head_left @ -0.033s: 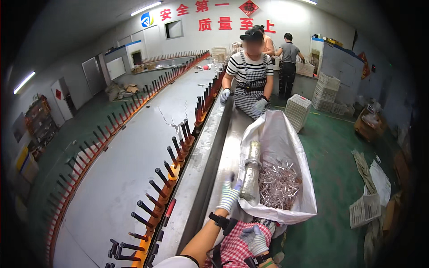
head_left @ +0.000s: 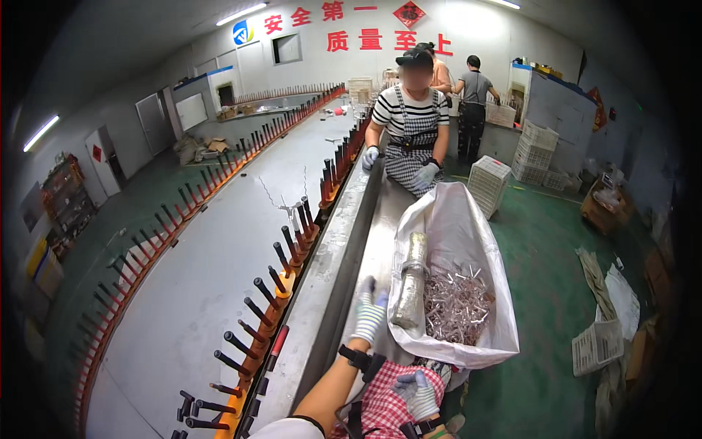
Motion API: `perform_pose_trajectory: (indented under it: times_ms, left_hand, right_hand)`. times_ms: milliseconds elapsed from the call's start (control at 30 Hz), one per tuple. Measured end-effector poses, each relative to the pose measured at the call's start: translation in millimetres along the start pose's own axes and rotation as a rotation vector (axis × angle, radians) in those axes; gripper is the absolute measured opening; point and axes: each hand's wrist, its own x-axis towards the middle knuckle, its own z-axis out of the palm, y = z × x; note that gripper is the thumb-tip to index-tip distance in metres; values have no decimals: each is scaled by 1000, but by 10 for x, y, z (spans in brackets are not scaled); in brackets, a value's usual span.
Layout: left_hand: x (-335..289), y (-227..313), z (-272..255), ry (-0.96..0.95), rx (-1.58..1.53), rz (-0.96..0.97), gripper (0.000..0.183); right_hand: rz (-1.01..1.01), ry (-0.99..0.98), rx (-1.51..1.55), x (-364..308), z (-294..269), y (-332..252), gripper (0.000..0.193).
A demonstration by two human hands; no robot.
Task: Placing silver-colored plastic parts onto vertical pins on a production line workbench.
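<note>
My left hand (head_left: 370, 316), in a striped knitted glove, reaches over the metal ledge (head_left: 379, 245) with its fingers stretched out and nothing in them. Close to its right lies a large open white sack (head_left: 504, 322). Inside the sack is a heap of small shiny, pinkish thin pieces (head_left: 457, 311), too small to name. Two silvery cylindrical bundles (head_left: 409, 296) lie end to end along the sack's left side. My right hand (head_left: 418, 396), gloved too, rests near my red checked apron (head_left: 387, 395). Its fingers look loosely apart, and I see nothing in them.
A curved line of upright black-tipped holders (head_left: 267, 293) runs along the grey table (head_left: 190, 307) to my left. Across the sack sits a co-worker (head_left: 409, 121) in a striped top and gloves. White crates (head_left: 488, 186) stand on the green floor at right; two other people work farther back.
My left hand has shifted slightly to the left, away from the sack's edge. The right hand has stayed in place.
</note>
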Motion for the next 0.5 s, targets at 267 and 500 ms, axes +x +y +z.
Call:
perform_pose_trajectory:
  times_ms: [267,500]
  left_hand:
    - [1057,420,-642,555,-80,64,62]
    - [1230,526,-976,751,-159,30,67]
  right_hand:
    - [-70,-21,-600,247,-161,204,35]
    - [-76,-15,-264,176,-133,99,37]
